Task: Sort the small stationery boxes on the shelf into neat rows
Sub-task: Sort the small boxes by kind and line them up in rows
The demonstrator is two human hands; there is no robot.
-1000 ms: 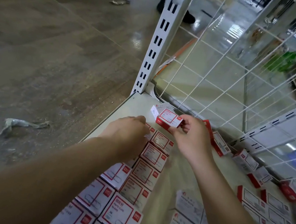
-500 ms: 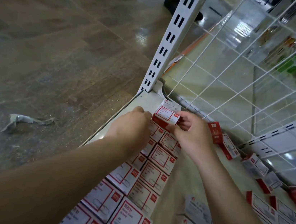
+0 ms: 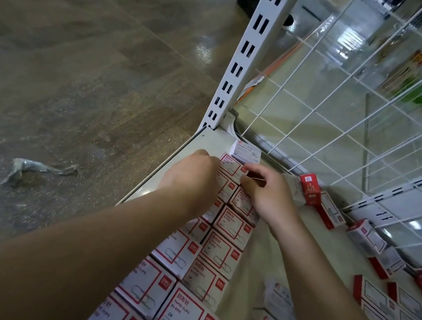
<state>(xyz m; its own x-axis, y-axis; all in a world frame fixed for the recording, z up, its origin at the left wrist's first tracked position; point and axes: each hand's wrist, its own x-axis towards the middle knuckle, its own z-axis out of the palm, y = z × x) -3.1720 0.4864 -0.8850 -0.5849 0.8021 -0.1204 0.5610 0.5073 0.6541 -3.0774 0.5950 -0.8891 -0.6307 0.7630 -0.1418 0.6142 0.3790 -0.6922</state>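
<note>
Pinched between right hand (image 3: 267,194) and left hand (image 3: 194,176) fingertips, both curled in on it: one red-and-white box (image 3: 231,166), set at the far end of the double row (image 3: 220,241). Judged mid-placement. Next called for: squaring it flush, then reaching rightward for the scattered boxes (image 3: 331,213) along the wire back.

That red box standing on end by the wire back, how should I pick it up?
Pinch the red box across its two broad faces near the top, coming from above. It stands tall and narrow, its top is free, and another box crowds its base.
</note>
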